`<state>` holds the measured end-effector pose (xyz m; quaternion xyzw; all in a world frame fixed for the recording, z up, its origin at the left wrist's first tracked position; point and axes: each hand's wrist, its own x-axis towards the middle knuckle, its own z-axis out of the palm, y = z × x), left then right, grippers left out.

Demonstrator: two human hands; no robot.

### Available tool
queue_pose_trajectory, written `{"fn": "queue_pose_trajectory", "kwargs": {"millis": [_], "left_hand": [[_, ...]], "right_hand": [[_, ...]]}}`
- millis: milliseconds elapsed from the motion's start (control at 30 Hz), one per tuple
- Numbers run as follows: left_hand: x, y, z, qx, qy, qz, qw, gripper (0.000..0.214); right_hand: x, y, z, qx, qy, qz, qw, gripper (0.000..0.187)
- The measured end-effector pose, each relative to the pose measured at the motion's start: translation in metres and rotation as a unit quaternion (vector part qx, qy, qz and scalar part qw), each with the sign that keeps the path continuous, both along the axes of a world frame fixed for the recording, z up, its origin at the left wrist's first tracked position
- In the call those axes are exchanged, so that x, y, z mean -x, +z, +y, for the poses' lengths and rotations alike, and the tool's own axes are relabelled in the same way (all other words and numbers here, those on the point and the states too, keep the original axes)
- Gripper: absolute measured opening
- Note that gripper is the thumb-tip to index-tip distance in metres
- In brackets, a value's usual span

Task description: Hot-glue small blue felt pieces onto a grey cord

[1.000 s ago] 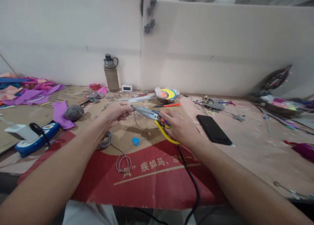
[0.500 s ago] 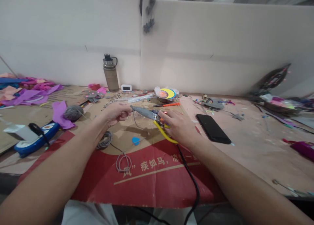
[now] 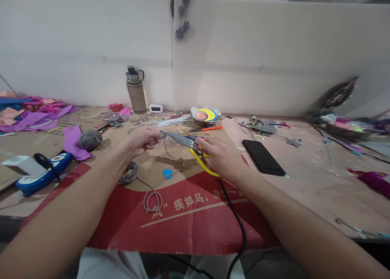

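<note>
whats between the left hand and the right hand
In the head view, the yellow-handled scissors have their blades spanning most of the gap from the right hand to the left hand, with a small grey piece at the tips.

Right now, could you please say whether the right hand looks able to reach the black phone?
Probably yes: the black phone lies near the right hand, with nothing visible standing between them, though that hand holds yellow-handled scissors and would likely have to put them down to grasp it.
</note>
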<state>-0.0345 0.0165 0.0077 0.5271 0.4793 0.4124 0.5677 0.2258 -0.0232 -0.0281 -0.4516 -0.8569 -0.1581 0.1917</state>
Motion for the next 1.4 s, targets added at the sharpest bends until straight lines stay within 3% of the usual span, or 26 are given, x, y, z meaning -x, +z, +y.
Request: {"fn": "queue_pose_trajectory", "kwargs": {"millis": [133, 300, 433, 700, 1067, 1400], "left_hand": [[0.0, 0.0, -0.001, -0.017, 0.003, 0.013, 1.0, 0.014], [-0.003, 0.004, -0.004, -0.078, 0.018, 0.029, 0.996, 0.011], [-0.001, 0.004, -0.003, -0.083, 0.023, 0.025, 0.996, 0.012], [0.003, 0.002, 0.0, -0.054, -0.006, 0.017, 0.998, 0.014], [0.002, 0.005, -0.002, -0.015, -0.017, -0.003, 1.0, 0.014], [0.0, 0.009, -0.005, 0.014, -0.02, -0.009, 1.0, 0.017]], "right_hand": [[0.001, -0.001, 0.001, 0.074, -0.017, 0.096, 0.992, 0.031], [0.0, -0.001, 0.005, 0.108, 0.054, 0.222, 0.968, 0.039], [0.0, 0.003, 0.002, 0.088, 0.043, 0.169, 0.981, 0.047], [-0.003, 0.01, -0.006, 0.012, -0.031, 0.045, 0.998, 0.039], [-0.003, 0.009, -0.006, -0.016, -0.001, 0.008, 1.0, 0.024], [-0.003, 0.009, -0.008, -0.036, -0.014, -0.025, 0.999, 0.027]]}}
